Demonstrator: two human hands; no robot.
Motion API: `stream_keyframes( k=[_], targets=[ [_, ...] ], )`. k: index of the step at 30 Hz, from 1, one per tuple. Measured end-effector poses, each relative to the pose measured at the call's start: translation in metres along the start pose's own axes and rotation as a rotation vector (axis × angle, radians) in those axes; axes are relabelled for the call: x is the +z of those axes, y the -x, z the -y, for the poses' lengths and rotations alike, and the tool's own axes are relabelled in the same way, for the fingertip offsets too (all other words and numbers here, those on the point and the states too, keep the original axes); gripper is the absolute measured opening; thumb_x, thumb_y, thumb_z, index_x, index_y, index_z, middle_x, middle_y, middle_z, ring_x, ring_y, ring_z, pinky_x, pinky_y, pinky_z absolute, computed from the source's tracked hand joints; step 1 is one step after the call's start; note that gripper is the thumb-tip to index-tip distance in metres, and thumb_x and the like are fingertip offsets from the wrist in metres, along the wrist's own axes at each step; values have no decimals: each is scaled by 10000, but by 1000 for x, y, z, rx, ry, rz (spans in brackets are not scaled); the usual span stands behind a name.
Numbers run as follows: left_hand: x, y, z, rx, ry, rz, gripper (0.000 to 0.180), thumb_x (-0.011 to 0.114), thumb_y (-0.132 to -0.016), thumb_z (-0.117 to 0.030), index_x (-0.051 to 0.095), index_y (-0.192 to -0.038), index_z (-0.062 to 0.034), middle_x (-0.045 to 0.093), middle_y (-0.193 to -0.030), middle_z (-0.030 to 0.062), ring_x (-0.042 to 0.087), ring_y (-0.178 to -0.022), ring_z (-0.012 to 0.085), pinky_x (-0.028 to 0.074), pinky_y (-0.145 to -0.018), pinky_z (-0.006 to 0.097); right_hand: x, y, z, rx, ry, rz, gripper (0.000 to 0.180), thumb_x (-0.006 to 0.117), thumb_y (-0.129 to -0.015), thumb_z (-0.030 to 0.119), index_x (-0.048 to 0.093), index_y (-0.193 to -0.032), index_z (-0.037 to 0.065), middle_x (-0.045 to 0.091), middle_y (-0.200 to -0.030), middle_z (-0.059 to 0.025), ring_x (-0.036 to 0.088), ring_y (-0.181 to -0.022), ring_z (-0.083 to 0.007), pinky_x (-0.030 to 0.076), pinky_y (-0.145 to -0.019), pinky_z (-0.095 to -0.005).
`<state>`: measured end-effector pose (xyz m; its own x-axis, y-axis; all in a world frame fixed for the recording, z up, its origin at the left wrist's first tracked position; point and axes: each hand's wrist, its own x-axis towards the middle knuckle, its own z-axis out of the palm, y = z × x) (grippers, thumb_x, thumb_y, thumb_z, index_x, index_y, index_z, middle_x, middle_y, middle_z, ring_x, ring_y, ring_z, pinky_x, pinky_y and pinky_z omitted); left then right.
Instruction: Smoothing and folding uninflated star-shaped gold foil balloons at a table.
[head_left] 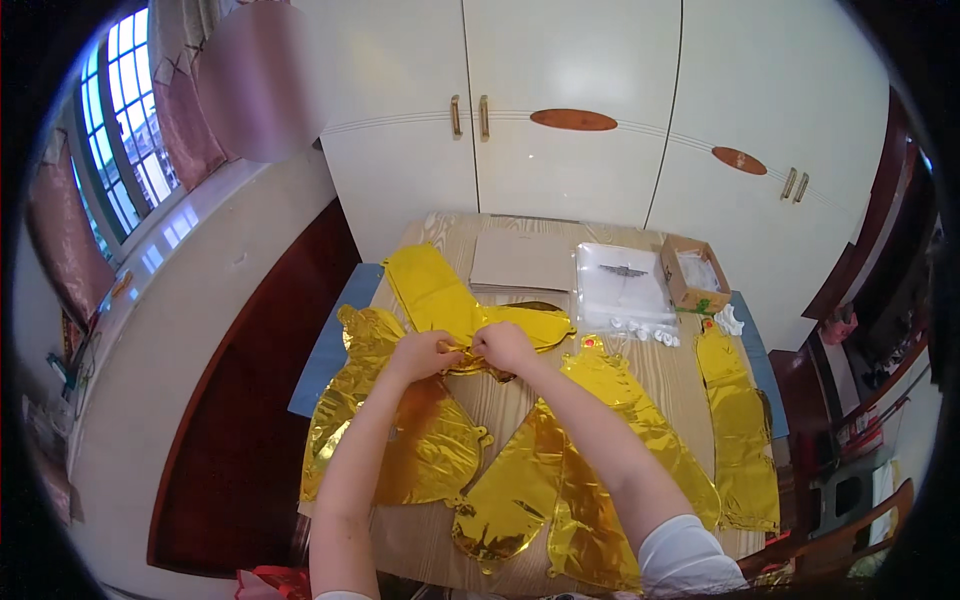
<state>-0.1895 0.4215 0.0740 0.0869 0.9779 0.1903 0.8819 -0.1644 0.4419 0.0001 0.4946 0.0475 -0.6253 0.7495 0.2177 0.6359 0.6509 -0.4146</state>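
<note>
Both my hands meet at the near edge of a flat, uninflated gold foil balloon [430,290] at the middle of the table. My left hand [425,355] pinches its crinkled foil edge. Close beside it, my right hand [503,347] has its fingers curled on the same foil. The exact spot between the fingertips is too small to make out. Another flat gold foil balloon [430,450] lies under and beside my left forearm. More gold foil [510,480] spreads beneath my right forearm, and a long gold strip-shaped balloon [738,430] lies at the right edge.
At the table's back lie a beige cardboard sheet [520,258] and a clear plastic bag [622,290]. Small white pieces [645,330] sit before the bag. An open cardboard box [697,275] stands at the back right. White cabinets [570,60] rise behind the wooden table [455,228].
</note>
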Motion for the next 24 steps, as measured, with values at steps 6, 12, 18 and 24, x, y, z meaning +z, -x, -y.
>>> stream_keyframes(
  k=[6, 12, 18, 24],
  targets=[
    [10, -10, 4, 9, -157, -5, 268, 630, -801, -357, 720, -868, -113, 699, -829, 127, 670, -771, 320, 532, -705, 428, 0, -1, 5, 3, 2, -20, 108, 678, -786, 203, 694, -842, 112, 696, -808, -113, 670, -795, -323, 523, -704, -446],
    [17, -16, 14, 22, -168, -30, 261, 606, -823, -323, 714, -848, -87, 684, -803, 153, 661, -757, 348, 526, -703, 452, -4, 11, 17, -50, 8, -73, 170, 680, -805, 177, 654, -968, 137, 651, -987, -88, 653, -887, -303, 521, -724, -442],
    [20, -19, 16, 31, -155, -56, 257, 591, -837, -300, 713, -848, -75, 677, -804, 179, 657, -773, 371, 520, -717, 470, -1, 21, 6, -242, 93, -135, 163, 662, -825, 219, 692, -969, 149, 561, -1129, -33, 587, -1044, -247, 521, -755, -434],
    [18, -19, 16, 24, -138, -46, 255, 579, -844, -289, 693, -850, -61, 671, -807, 192, 653, -778, 378, 517, -721, 480, -3, 19, 6, -184, 220, -141, 93, 663, -810, 218, 724, -849, 160, 618, -1011, 16, 572, -994, -208, 451, -804, -420]
  ],
)
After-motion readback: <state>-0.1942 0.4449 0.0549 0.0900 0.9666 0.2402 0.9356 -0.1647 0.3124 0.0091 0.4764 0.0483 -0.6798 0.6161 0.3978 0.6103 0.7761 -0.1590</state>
